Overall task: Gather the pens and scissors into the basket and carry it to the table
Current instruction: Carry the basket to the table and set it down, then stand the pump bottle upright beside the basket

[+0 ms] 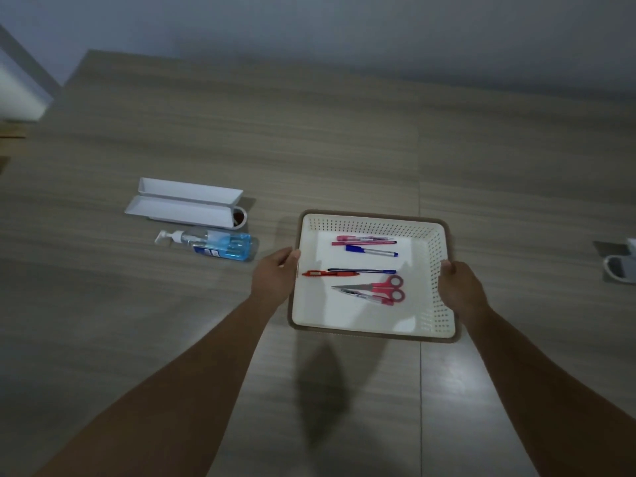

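Note:
A white perforated basket [432, 266] is held over the wood-look floor. My left hand [273, 275] grips its left rim and my right hand [459, 287] grips its right rim. Inside lie red-handled scissors [377, 290] near the front, a red pen [325, 273], a thin dark blue pen [363, 270], a blue-capped pen [371, 250] and pink pens [361, 239] toward the back. The basket casts a shadow just under its edges.
On the floor to the left lie a white open box [182, 204], a small white cup [239, 216] and a blue pump bottle [213, 244] on its side. A white object [621, 265] sits at the right edge. A grey wall runs along the top.

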Motion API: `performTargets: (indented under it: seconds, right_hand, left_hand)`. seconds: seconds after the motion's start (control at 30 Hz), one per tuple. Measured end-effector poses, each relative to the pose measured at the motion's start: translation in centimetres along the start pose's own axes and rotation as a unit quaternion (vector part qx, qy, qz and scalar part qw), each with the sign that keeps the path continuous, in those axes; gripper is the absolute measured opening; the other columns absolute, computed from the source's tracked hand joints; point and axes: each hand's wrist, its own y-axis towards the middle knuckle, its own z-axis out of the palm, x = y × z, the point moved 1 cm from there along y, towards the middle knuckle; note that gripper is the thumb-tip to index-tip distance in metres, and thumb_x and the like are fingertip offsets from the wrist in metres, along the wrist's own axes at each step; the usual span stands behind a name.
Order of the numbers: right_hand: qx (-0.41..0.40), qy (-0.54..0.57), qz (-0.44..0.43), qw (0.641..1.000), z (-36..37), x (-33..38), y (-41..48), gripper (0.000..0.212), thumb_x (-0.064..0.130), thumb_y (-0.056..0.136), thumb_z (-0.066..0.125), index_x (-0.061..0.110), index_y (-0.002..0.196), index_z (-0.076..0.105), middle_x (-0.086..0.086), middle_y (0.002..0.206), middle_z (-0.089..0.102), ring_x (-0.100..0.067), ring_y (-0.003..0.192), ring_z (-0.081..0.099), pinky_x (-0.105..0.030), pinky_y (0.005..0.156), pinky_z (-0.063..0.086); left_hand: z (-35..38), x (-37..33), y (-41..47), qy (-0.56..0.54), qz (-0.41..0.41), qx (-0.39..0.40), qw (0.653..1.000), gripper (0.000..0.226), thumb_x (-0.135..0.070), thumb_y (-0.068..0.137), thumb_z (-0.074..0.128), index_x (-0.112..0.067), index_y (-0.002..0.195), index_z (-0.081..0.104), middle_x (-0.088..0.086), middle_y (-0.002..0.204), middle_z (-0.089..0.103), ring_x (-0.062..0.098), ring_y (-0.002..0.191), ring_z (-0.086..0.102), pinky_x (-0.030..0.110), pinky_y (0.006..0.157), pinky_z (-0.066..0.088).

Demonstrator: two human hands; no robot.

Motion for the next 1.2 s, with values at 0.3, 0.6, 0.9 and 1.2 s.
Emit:
performTargets:
  seconds: [0.3, 0.6, 0.9, 1.2]
  right_hand:
    - [-0.072, -0.074, -0.165, 0.981, 1.1, 7.6, -5.5, 0.065, 0.041, 0.110, 0.049, 0.002, 0.160, 0.040, -0.025, 0.172, 0.027, -0.042, 0.161, 0.020, -0.055, 0.128, 0.022]
    - [0.111, -0.043, -0.373, 0.920, 11.5, 20.5, -12.8, 0.052, 0.033, 0.110, 0.052, 0.010, 0.156, 0.047, -0.011, 0.165, 0.043, -0.027, 0.155, 0.037, -0.044, 0.129, 0.031]
    - [0.195, -0.105, -0.422, 0.879, 22.5, 27.4, -15.7, 0.063, 0.033, 0.110, 0.050, 0.010, 0.166, 0.033, -0.008, 0.176, 0.028, -0.027, 0.160, 0.030, -0.046, 0.129, 0.030]
    - [0.185, -0.121, -0.390, 0.894, 25.5, 25.4, -16.4, 0.077, 0.033, 0.107, 0.056, 0.007, 0.170, 0.019, -0.008, 0.179, 0.016, -0.029, 0.165, 0.014, -0.045, 0.134, 0.015]
  left_hand:
    - [-10.0, 8.1, 3.9, -0.120, -0.087, -0.083, 0.985, 0.032, -0.048, 0.097, 0.056, -0.027, 0.095, 0.080, 0.012, 0.105, 0.081, 0.041, 0.099, 0.076, 0.049, 0.086, 0.059]
    - [-18.4, 9.8, 4.8, -0.273, -0.162, -0.108, 0.942, 0.021, -0.017, 0.109, 0.058, -0.014, 0.125, 0.071, 0.002, 0.107, 0.072, 0.017, 0.087, 0.068, 0.032, 0.074, 0.053]
    - [-18.9, 12.6, 9.2, -0.325, -0.187, -0.039, 0.926, 0.014, -0.026, 0.101, 0.066, -0.017, 0.100, 0.077, 0.005, 0.093, 0.075, 0.014, 0.077, 0.071, 0.029, 0.067, 0.053]
    - [-17.8, 13.3, 9.7, -0.380, -0.162, 0.091, 0.906, 0.051, -0.053, 0.101, 0.070, -0.024, 0.143, 0.070, -0.004, 0.140, 0.078, 0.013, 0.138, 0.066, 0.044, 0.115, 0.041]
